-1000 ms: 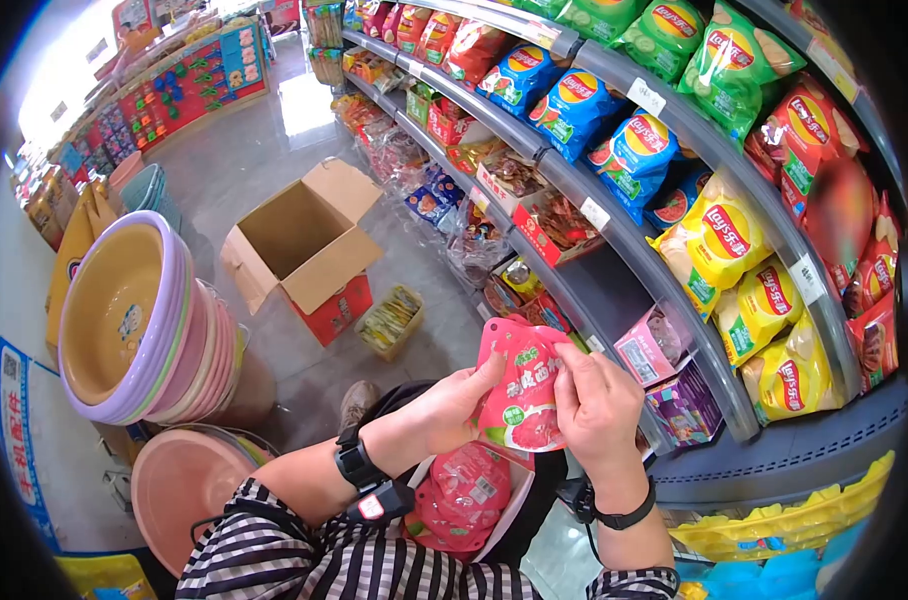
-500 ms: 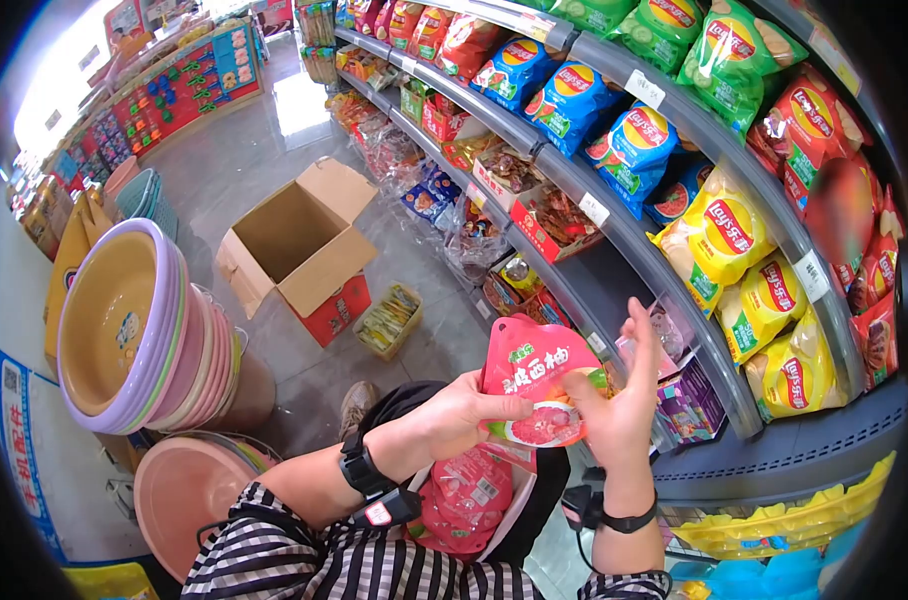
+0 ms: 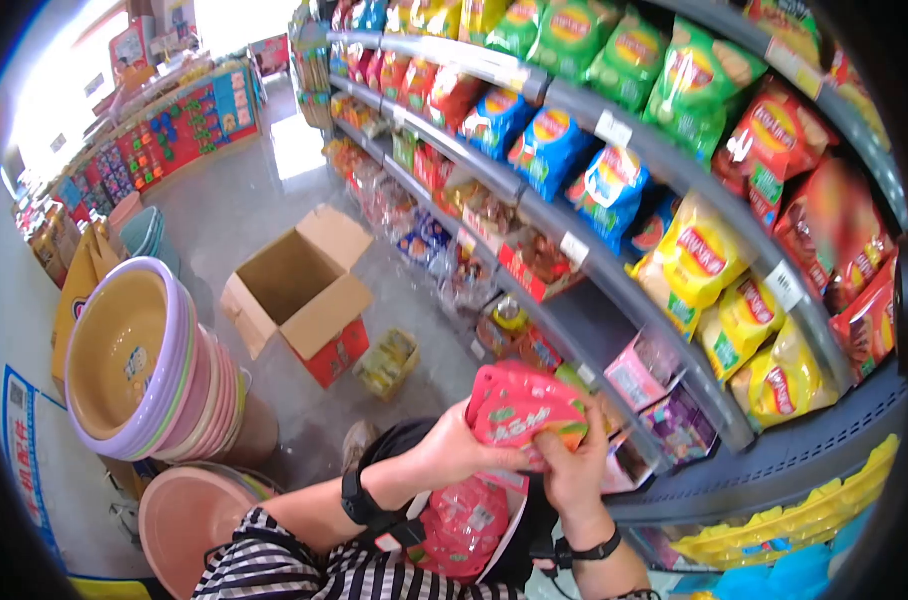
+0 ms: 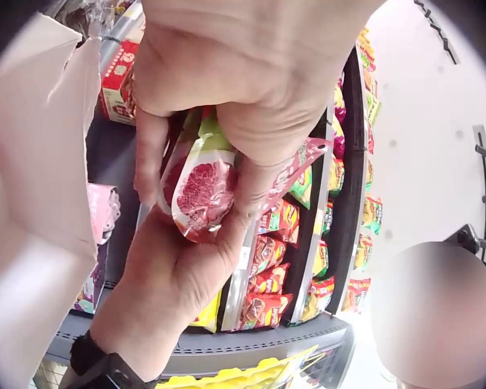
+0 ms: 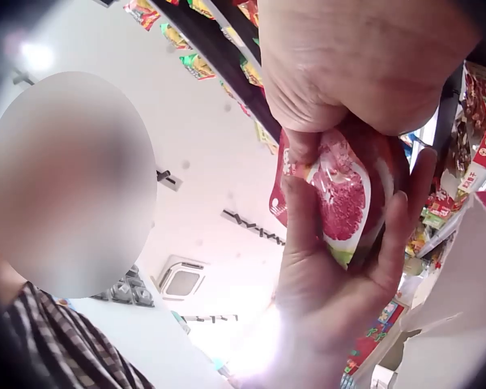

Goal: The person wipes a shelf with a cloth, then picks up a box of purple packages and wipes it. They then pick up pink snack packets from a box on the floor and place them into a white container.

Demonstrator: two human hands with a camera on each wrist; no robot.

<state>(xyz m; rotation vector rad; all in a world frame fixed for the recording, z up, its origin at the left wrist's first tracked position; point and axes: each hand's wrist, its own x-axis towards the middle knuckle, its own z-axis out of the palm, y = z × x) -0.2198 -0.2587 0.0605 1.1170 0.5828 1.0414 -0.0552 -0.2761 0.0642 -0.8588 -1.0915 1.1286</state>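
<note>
A pink snack pouch (image 3: 522, 402) with a cut grapefruit printed on its front is held between both hands above the lap. My left hand (image 3: 452, 442) grips its left side, thumb across the front. On the right, my right hand (image 3: 577, 468) holds the lower edge, with the thumb on the front and fingers behind. The left wrist view shows the printed grapefruit end of the pouch (image 4: 201, 190) bulging between the hands. Below, a white box (image 3: 519, 515) on the lap contains several similar pink pouches (image 3: 464, 525).
Shelves (image 3: 614, 265) of chip bags curve along the right. An opened cardboard box (image 3: 299, 275) stands on the floor ahead, beside a small basket (image 3: 386, 362) of packets. Stacked basins (image 3: 124, 350) and a pink tub (image 3: 189, 515) are at the left.
My right hand let go of the pouch's upper right corner, spread its fingers, then closed around the lower right side. The pouch now tilts and looks squeezed. The head view has shifted.
</note>
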